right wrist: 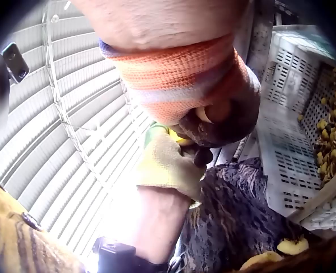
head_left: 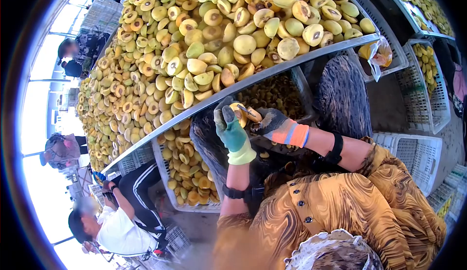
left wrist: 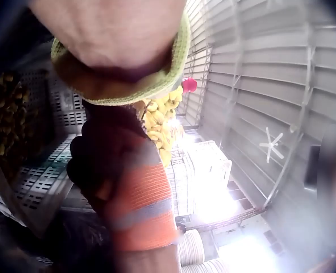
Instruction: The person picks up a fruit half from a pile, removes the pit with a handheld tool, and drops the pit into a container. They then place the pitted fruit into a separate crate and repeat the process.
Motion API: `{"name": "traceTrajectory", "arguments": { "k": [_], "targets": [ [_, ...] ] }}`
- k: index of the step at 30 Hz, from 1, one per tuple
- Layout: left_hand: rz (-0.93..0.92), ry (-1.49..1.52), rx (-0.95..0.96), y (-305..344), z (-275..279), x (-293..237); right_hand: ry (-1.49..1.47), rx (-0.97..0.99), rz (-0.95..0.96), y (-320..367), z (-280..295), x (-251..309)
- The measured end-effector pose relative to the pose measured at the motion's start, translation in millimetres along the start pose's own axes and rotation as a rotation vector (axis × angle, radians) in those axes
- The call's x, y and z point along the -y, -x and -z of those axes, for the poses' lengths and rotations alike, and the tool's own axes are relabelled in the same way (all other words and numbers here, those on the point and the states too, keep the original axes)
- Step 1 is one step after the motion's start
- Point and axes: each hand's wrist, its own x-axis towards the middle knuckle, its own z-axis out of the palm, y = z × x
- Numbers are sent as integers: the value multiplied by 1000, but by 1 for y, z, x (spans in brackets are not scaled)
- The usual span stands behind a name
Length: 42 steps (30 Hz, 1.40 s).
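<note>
My left hand point(head_left: 230, 130), in a green glove with grey fingertips, holds a yellow peach half point(head_left: 238, 110) at its thumb side. My right hand point(head_left: 272, 124), in a grey glove with an orange cuff, grips a small tool with a wooden handle point(right wrist: 216, 111). The tool's working end meets the peach half, mostly hidden by the fingers. Both hands are close together above my lap, just below the metal edge of the heaped table. In the left wrist view the cuff hides most of the left hand, while the right glove point(left wrist: 139, 199) shows behind it.
A metal-edged table point(head_left: 209, 101) bears a big heap of peach halves point(head_left: 194, 41). Beneath its edge stand a crate of dark scraps point(head_left: 304, 87) and a crate of halves point(head_left: 168, 185). White crates point(head_left: 411, 160) stand at right. A person in white point(head_left: 121, 233) sits at left.
</note>
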Motion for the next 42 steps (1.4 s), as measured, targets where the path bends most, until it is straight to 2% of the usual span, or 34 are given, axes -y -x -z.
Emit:
{"name": "traceTrajectory", "arguments": {
  "k": [2,4,5,8,10,14,16,19,21,23,24,26,29,30,32,33,34,35,37,39,41,42],
  "targets": [
    [1,66,-10,-1,0,16,44,41,-41,0,1,2],
    [39,89,26,3,-2,12,49,74,-171,-1,0,3],
    [-12,44,12,3,-2,15,51,88,-235,-2,0,3],
    [-121,-54,-18,1,-3,27,-64,12,-97,2,-3,-2],
    [-147,-76,-30,1,-3,29,-21,73,-81,2,0,5],
    [-390,-324,-12,1,-2,29,203,257,-117,-4,7,1],
    [-475,-419,22,1,2,27,292,328,-121,-4,-5,-41],
    [-33,-76,-29,2,2,33,338,385,-111,-3,-2,-37],
    [-92,-106,-39,3,-1,33,304,359,-67,-3,-1,-37],
    [-172,-129,-77,8,-9,22,236,313,-17,-2,-5,-49],
    [-294,-203,-33,6,-8,23,204,300,-5,-1,-4,-48],
    [-532,-351,50,-1,0,25,150,317,-34,6,13,-8],
    [-292,-262,227,-5,6,4,-361,477,-587,8,32,33],
    [-136,-167,313,-7,11,5,-629,529,-616,12,29,28],
    [-43,-111,317,-6,14,5,-672,590,-563,14,31,21],
    [8,-84,320,-5,15,4,-567,583,-493,13,31,21],
    [-110,-204,283,-3,14,4,-457,571,-425,12,31,21],
    [-117,-206,252,0,15,6,-347,555,-362,11,31,20],
    [-134,-206,193,4,19,18,-194,456,-367,16,28,20],
    [-152,-210,322,4,25,19,-415,592,-525,19,35,22],
    [-140,-248,477,-1,29,-7,-640,744,-678,18,39,26],
    [-201,-294,545,-6,29,-17,-920,808,-768,17,33,22]
  ]
}}
